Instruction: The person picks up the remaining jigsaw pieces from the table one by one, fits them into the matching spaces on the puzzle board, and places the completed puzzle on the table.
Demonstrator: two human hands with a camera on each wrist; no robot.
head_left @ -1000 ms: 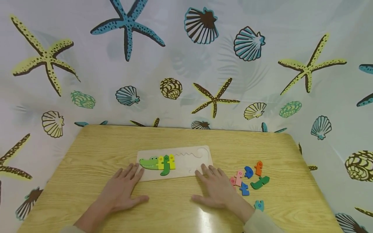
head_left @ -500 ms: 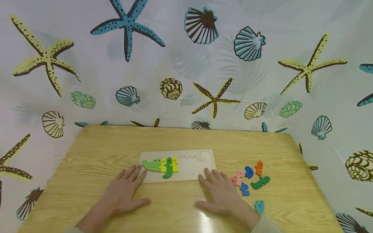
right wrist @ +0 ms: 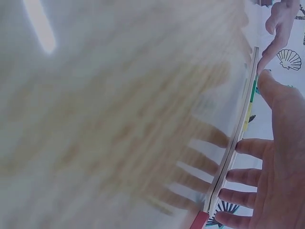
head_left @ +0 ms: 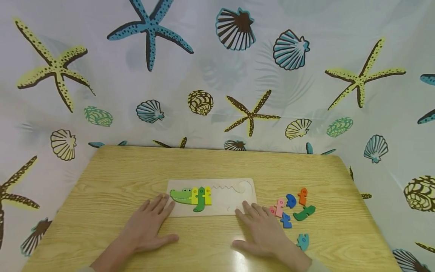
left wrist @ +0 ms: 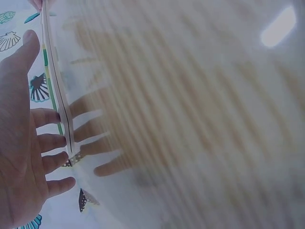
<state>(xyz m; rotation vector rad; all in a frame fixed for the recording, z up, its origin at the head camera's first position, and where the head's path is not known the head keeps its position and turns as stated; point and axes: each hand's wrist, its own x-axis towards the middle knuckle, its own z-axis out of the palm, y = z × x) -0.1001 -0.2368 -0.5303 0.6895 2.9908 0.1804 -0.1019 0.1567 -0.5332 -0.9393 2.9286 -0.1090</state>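
Observation:
A pale wooden puzzle board (head_left: 221, 207) lies on the table. In its left part sit a light-green crocodile head (head_left: 181, 195), two yellow pieces (head_left: 208, 196) and a dark-green leg piece (head_left: 201, 200). My left hand (head_left: 146, 228) touches the board's left end, fingers spread and thumb out. At the lower right corner, the fingertips of my right hand (head_left: 265, 230) touch the board, also spread. Both wrist views show the left hand (left wrist: 21, 138) and right hand (right wrist: 274, 167) with straight fingers at the board's edge. Neither hand grips anything.
Loose puzzle pieces lie right of the board: pink (head_left: 279, 207), blue (head_left: 290, 201), another blue (head_left: 286, 220), orange (head_left: 303, 196), dark green (head_left: 304, 213) and teal (head_left: 303, 241). Beyond the wooden table (head_left: 136, 162) hangs a curtain (head_left: 183, 79) printed with shells and starfish.
The board has slid right and a little towards me, and its tilt has straightened. Both hands have shifted right with it, fingers still spread. The loose pieces have stayed put.

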